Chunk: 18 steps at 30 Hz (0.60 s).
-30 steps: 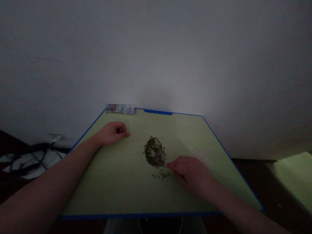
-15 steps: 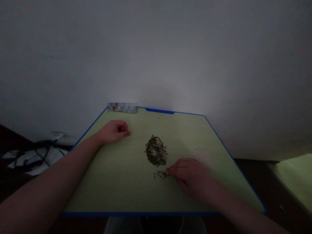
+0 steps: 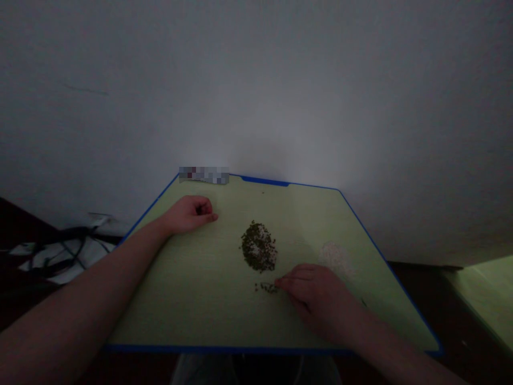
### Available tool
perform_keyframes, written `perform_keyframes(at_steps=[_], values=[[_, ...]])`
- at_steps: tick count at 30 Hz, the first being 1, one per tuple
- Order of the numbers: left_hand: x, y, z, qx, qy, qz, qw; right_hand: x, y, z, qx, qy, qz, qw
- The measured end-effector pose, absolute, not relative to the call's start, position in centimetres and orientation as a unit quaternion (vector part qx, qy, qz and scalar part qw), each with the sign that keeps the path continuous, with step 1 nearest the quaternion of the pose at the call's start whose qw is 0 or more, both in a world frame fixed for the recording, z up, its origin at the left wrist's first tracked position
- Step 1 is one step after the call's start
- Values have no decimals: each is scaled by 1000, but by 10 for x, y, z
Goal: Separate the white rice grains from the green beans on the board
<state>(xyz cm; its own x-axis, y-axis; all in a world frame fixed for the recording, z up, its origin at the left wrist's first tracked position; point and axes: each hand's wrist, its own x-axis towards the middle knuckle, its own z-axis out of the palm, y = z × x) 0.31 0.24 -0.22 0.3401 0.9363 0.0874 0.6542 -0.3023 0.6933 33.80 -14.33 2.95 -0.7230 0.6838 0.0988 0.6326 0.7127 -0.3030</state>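
Well, the right hand (image 3: 315,294) lies low on a pale green board (image 3: 180,299) with a blue rim. Its fingers (image 3: 290,280) are stretched out and held close together, with the foremost tip just beside a small scatter of dark green seeds (image 3: 265,287). Nothing shows clamped between them. That scatter sits just in front of a larger oval pile of the same seeds (image 3: 258,247), near the middle of the board, with a few pale grains showing among the green. To the right of the pile and just beyond the knuckles lies a low whitish heap of fine grains (image 3: 334,258), too dim and small to name more exactly.

The left hand (image 3: 189,215) rests near the far left part of the board, well apart from the seeds. It is curled into a loose fist, its fingers folded in toward the palm, and it holds nothing that can be seen.

A pixelated patch (image 3: 204,175) hides something at the board's far edge. The board sits on a dark desk (image 3: 425,305) against a pale wall (image 3: 256,80). Off to the left, a black cable (image 3: 60,240) tangles over a white cloth (image 3: 64,267), and a pale green sheet (image 3: 487,294) shows at the right.
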Motion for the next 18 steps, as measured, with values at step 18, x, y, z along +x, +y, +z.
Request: perform_keyframes(at_steps=[18], values=[[5, 1, 1, 763, 526, 247, 282, 322, -141, 31, -389, -910, 106, 102]])
